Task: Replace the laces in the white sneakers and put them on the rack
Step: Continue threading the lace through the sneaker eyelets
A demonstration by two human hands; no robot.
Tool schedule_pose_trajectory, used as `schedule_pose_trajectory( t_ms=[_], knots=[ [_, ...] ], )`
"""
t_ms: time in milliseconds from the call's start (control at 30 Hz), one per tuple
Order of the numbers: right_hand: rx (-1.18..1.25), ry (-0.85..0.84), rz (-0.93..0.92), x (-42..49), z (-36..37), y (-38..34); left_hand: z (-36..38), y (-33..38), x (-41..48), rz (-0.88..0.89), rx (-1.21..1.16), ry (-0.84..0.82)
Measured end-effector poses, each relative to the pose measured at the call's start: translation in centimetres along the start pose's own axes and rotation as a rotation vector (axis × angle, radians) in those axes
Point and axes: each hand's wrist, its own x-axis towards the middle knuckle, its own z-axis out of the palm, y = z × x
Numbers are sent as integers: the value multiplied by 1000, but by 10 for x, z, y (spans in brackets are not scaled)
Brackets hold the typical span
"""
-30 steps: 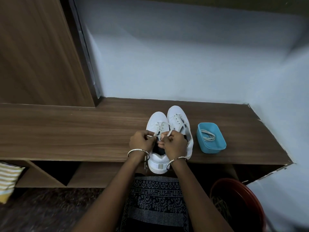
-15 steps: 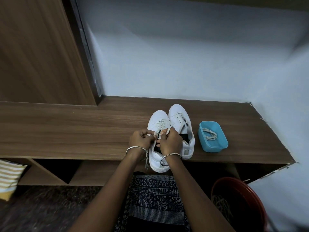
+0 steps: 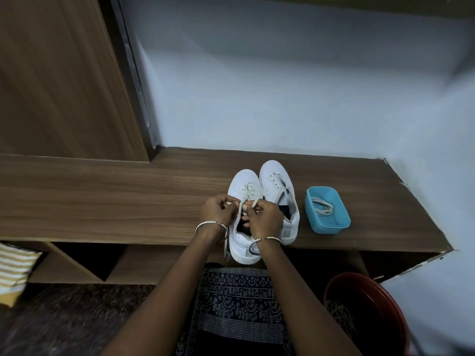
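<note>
Left bangle (image 3: 211,224) was a thin metal ring at the wrist of the left hand (image 3: 218,209), pale gold with a silvery sheen. Right bangle (image 3: 267,238) matched it, at the wrist of the right hand (image 3: 264,217). Forearms were bare. Lower centre of frame: dark garment (image 3: 236,304) was printed with bands of small white dots.

left sneaker (image 3: 241,185): white low-top, upright, toe toward the back wall, heel overhanging the front edge of the wooden shelf (image 3: 115,201), right of its middle.
right sneaker (image 3: 275,179): white, eyelets bare, tongue loose, side touching the left sneaker.
lace (image 3: 248,189): cream, crisscrossed through the left sneaker's lower eyelets; one end hangs over the front edge.
spare laces (image 3: 322,205): pale coil near the shelf's right end.
</note>
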Motion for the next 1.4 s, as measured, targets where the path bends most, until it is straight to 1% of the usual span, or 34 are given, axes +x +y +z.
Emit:
schedule_pose_trajectory(
  t_ms=[67, 167, 200, 233, 333, 400, 467, 567, 633, 767, 833, 900, 933, 1033, 1100, 1167, 1300, 1400],
  knots=[
    [39, -34, 11, 0, -3, -1, 3, 7, -3, -30, -58, 47],
    [55, -61, 38, 0, -4, 0, 3, 10, -2, -89, -189, 160],
    [51, -67, 40, 0, -3, 1, 0, 11, -2, -126, -283, 197],
    [49, -72, 38, 0, -3, 2, -5, 13, -2, -171, -427, 222],
    [64, -71, 34, -1, -3, 4, -30, 16, -7, -296, -853, 174],
    [63, -68, 25, -1, -3, 5, -47, 10, -9, -350, -1033, 176],
    [51, -72, 22, -1, -3, 6, -63, -1, -7, -382, -1103, 224],
    [45, -77, 30, 0, -3, 8, -84, -9, -8, -363, -1013, 266],
    [57, -77, 37, 0, -2, 8, -97, -14, -10, -307, -856, 310],
    [35, -65, 38, -1, -2, 8, -122, -43, -6, -207, -373, 403],
    [34, -63, 37, -1, -2, 8, -130, -57, -4, -190, -68, 416],
    [21, -59, 31, -2, -2, 6, -126, -61, -5, -209, 207, 361],
    [12, -59, 24, -3, -2, 6, -120, -57, -8, -179, 324, 332],
    [-14, -49, 7, -4, -2, 6, -90, -36, -19, 6, 645, 263],
    [-51, -44, -24, -5, -2, 6, -67, -23, -21, 119, 686, 207],
    [-85, -37, -52, -6, -3, 4, -45, -10, -21, 187, 677, 147],
    [-106, -26, -80, -7, 0, 8, -18, 10, -17, 254, 582, 83],
    [-169, 31, -144, -11, 1, 5, -10, 14, -12, 296, 583, 88]
  ],
)
